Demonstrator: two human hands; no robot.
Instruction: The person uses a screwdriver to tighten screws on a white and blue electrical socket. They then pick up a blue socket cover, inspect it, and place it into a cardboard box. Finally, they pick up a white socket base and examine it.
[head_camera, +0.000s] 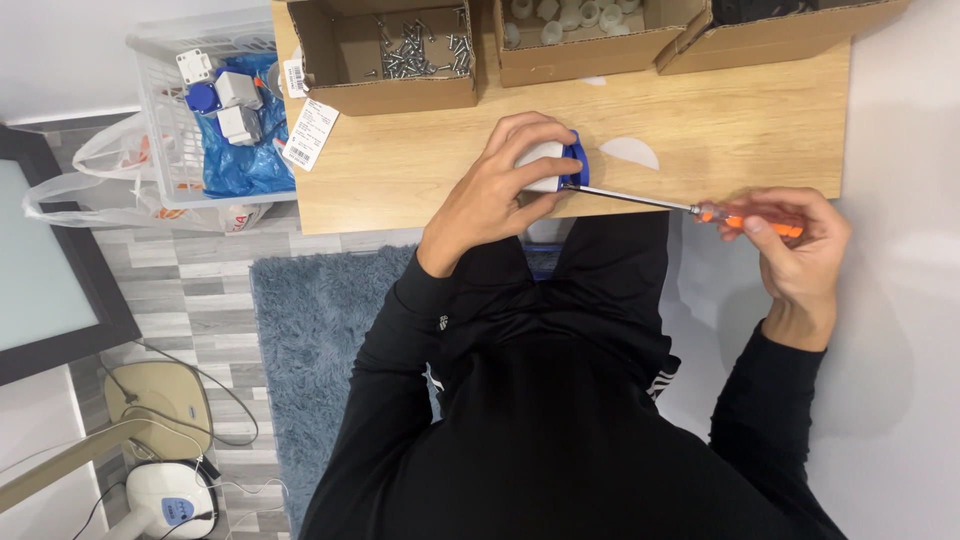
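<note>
At twelve o'clock sit three cardboard boxes: one with screws (418, 50), one with white plastic rings (570, 18), one cut off by the frame. A white basket (160, 110) stands at ten. My left hand (500, 190) wraps the white-and-blue socket housing (556, 165) on the wooden table (420, 165); my fingers hide most of it. My right hand (795, 245), at three, grips the orange-handled screwdriver (690, 207), its tip apparently touching the housing.

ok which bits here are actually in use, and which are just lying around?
In use: left hand gripping white-and-blue part; right hand holding orange-handled screwdriver, tip at the part.

Lying about: box of screws, box of white fittings, white basket, white disc.
</note>
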